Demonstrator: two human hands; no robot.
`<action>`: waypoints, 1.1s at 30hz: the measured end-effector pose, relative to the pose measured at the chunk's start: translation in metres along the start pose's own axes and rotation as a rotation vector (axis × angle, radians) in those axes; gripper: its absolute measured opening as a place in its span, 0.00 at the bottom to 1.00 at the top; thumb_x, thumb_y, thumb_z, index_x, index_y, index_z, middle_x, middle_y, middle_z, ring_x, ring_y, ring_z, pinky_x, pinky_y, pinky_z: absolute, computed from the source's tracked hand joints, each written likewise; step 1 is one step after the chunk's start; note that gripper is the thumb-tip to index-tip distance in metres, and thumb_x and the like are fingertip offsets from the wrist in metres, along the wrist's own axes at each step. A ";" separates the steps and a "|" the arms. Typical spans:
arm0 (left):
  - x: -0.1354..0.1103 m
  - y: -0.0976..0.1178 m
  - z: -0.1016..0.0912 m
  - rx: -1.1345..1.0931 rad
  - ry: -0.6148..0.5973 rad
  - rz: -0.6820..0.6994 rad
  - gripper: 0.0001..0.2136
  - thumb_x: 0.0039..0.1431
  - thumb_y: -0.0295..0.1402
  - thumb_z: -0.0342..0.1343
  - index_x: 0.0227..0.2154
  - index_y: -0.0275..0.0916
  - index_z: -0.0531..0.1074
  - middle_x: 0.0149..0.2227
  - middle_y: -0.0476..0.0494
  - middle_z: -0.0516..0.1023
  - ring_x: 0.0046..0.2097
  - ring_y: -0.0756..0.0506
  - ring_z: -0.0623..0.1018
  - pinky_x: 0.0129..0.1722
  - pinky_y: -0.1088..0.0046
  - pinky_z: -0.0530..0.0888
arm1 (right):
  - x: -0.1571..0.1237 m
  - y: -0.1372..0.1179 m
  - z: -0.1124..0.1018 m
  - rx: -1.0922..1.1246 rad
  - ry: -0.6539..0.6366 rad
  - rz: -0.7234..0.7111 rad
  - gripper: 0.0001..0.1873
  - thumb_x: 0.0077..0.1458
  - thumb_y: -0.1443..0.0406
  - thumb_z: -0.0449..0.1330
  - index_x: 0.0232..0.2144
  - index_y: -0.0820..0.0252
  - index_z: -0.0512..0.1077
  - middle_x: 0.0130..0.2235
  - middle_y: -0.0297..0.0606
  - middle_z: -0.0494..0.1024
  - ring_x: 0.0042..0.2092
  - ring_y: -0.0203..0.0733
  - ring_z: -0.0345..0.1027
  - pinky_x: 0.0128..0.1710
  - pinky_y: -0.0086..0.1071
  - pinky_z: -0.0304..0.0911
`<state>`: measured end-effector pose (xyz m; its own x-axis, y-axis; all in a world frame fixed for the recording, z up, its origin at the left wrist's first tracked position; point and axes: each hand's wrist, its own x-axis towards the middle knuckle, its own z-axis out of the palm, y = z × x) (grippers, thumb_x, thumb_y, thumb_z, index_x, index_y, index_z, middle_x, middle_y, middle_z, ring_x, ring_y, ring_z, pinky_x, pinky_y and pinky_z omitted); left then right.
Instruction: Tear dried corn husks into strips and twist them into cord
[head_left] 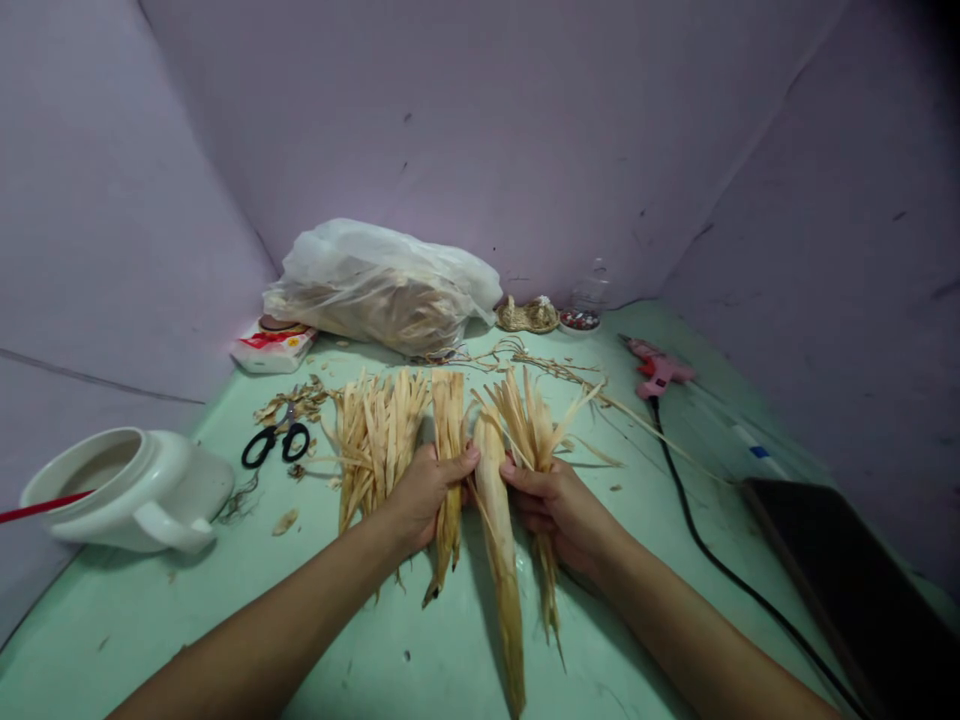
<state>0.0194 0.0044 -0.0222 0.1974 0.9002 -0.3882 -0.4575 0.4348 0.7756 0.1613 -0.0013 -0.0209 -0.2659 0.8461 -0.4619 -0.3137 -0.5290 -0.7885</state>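
Observation:
My left hand (429,490) is closed on a flat strip of dried corn husk (448,415), with the thumb across its front. My right hand (555,510) is wrapped around a bundle of shredded corn husk (532,420) whose split ends fan upward. Between the hands a long whole corn husk (496,530) tapers toward me; both thumb tips are at its edges, and I cannot tell which hand bears it. Left of my left hand lies a row of shredded husk strips (367,440), partly covered by the hand.
Black-handled scissors (276,440) lie among husk scraps at left, near a white pitcher (180,480). A plastic bag of husks (382,285) rests against the wall. A pink glue gun (660,365) with a black cord and a dark flat object (840,580) are at right.

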 end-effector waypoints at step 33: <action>-0.004 0.000 0.003 0.000 -0.103 -0.074 0.14 0.43 0.37 0.60 0.30 0.31 0.75 0.28 0.38 0.78 0.31 0.42 0.77 0.33 0.68 0.72 | -0.002 0.004 0.006 -0.026 0.064 -0.084 0.15 0.35 0.64 0.67 0.29 0.64 0.73 0.20 0.32 0.71 0.19 0.30 0.60 0.16 0.22 0.53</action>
<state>0.0211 0.0006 -0.0188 0.3182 0.8636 -0.3911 -0.4384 0.4998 0.7470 0.1552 -0.0051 -0.0204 -0.1807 0.8903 -0.4180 -0.3081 -0.4548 -0.8356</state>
